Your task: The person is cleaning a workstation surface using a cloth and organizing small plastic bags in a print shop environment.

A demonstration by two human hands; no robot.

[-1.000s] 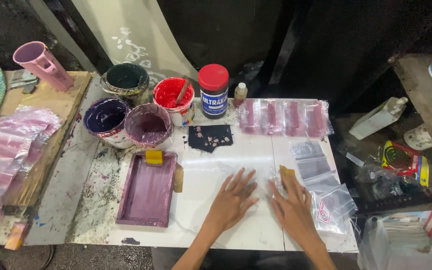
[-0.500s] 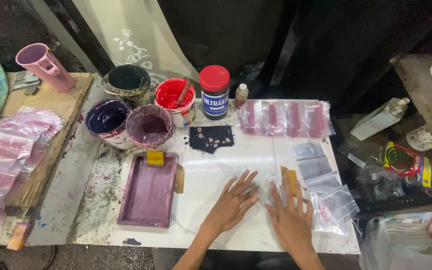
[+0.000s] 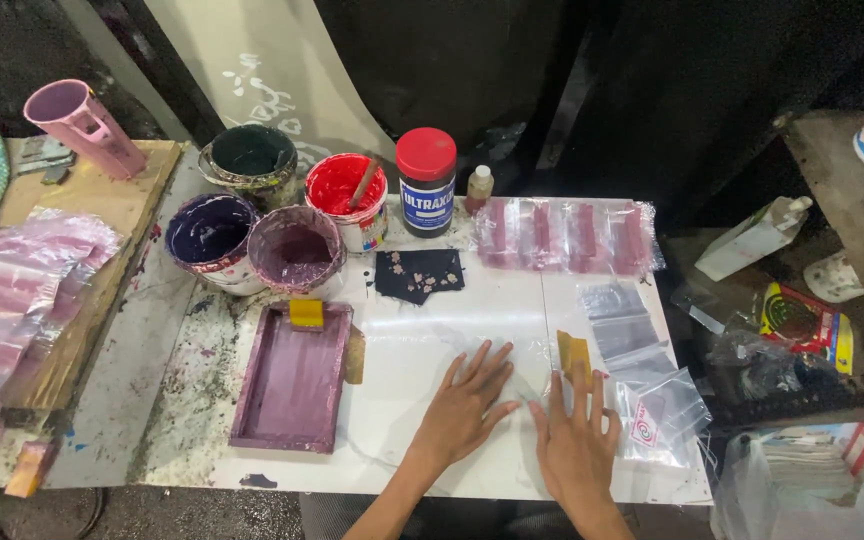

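Observation:
My left hand point(image 3: 464, 410) lies flat, fingers spread, on a clear plastic sheet point(image 3: 527, 365) on the white table point(image 3: 422, 330). Beside it my right hand point(image 3: 577, 440) also presses flat, fingers apart, just below a small yellow-brown scraper point(image 3: 572, 352). A stack of small clear bags point(image 3: 642, 385) lies directly right of the right hand. A purple-stained rectangular printing frame point(image 3: 292, 375) sits left of the left hand, with a yellow squeegee point(image 3: 305, 312) at its top edge.
Paint tubs stand along the back: dark green point(image 3: 247, 155), red with a stick point(image 3: 347, 195), dark purple point(image 3: 210, 235), mauve point(image 3: 295, 245). A red-lidded jar point(image 3: 426, 180) and small bottle point(image 3: 478, 187) are nearby. Printed pink bags point(image 3: 567, 235) lie at back right, more point(image 3: 2, 300) at far left.
Both hands have slid slightly toward me across the plastic sheet, the right hand dropping below the scraper. Nothing else on the table has moved.

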